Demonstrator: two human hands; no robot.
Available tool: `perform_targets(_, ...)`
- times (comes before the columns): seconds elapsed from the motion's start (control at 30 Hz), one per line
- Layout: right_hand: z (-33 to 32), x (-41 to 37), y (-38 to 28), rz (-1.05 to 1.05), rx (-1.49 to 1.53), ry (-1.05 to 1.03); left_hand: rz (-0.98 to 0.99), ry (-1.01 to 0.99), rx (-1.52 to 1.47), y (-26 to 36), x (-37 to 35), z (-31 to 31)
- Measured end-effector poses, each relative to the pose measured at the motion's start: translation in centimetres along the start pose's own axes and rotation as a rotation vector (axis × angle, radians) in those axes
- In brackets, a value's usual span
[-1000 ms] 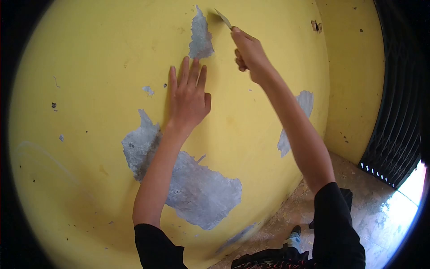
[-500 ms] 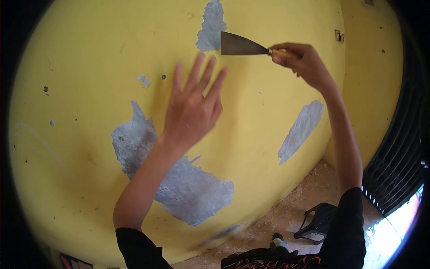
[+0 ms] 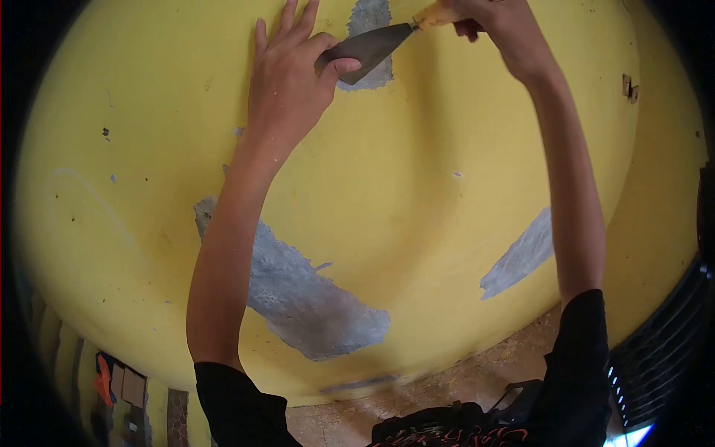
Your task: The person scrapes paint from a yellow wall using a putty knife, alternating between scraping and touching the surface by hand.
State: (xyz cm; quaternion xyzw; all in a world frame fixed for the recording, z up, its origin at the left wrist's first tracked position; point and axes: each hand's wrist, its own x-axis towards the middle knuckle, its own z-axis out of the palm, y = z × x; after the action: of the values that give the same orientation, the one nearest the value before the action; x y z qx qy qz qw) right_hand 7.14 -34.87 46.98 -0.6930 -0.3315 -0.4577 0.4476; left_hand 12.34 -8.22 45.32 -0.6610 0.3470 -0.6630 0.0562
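A putty knife [image 3: 376, 46] with a broad dark blade and a light wooden handle is held across the top of the yellow wall [image 3: 357, 171]. My right hand [image 3: 506, 33] is closed round its handle, partly cut off by the upper edge of the view. At the blade's wide end, my left hand [image 3: 290, 86] has its thumb over the metal and its index finger bent against it, while the other fingers stretch up along the wall. Behind the blade shows a grey bare patch [image 3: 370, 15] with ragged edges.
A large grey patch [image 3: 313, 305] lies lower on the wall, partly behind my left forearm. Another grey patch [image 3: 521, 253] is near my right forearm. Below are the littered floor [image 3: 536, 343], a dark stool [image 3: 518, 402] and, at right, a dark metal gate [image 3: 655, 350].
My left hand has gone from spread fingers below the blade to gripping the blade's end. The putty knife and my right hand appear higher in view, with the blade now tilted.
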Motion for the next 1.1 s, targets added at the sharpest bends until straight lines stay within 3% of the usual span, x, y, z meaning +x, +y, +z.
perform_targets(0.03, 1.0, 0.3, 0.5, -0.006, 0.009, -0.002, -0.026, -0.004, -0.010, 0.1, -0.2, -0.1)
perform_targets(0.1, 2.9, 1.4, 1.3, 0.060, 0.407, 0.108, -0.055, -0.005, -0.013, 0.2, -0.4, -0.1)
perform_targets(0.17, 4.5, 2.7, 0.9, -0.003, 0.576, 0.071, -0.067, -0.001, 0.002, 0.2, -0.5, -0.2)
perform_targets(0.27, 6.5, 4.4, 0.2, -0.087, 1.104, 0.005, -0.078, 0.022, -0.004, 0.2, -0.7, -0.3)
perform_targets(0.6, 8.5, 5.4, -0.4, -0.119, 1.086, 0.104, -0.035, 0.081, -0.065, -0.3, -2.2, 0.5)
perform_targets(0.7, 9.3, 5.3, 0.3, -0.065, 1.033, 0.281, 0.015, 0.118, -0.079, -0.3, -3.2, 0.9)
perform_targets(0.77, 9.1, 5.4, 0.5, -0.048, 1.068, 0.229, -0.028, 0.187, -0.356, -0.3, -3.7, 0.7)
perform_targets(0.87, 9.0, 5.5, 1.3, -0.106, 1.078, 0.291, -0.076, 0.274, -0.518, -0.3, -3.8, 0.7)
perform_targets(0.97, 8.5, 5.5, 1.5, -0.115, 1.051, 0.292, -0.032, 0.275, -0.432, -0.3, -3.9, 0.9)
perform_targets(1.03, 6.8, 5.7, 2.1, -0.139, 1.655, -0.024, -0.042, 0.259, -0.410, 0.0, -3.9, 0.8)
perform_targets(1.07, 7.1, 5.7, 2.8, -0.128, 1.653, -0.026, -0.050, 0.238, -0.386, 0.2, -4.0, 0.6)
perform_targets(1.1, 7.7, 5.6, 2.6, -0.153, 1.474, 0.126, -0.051, 0.235, -0.387, 0.3, -4.0, 0.6)
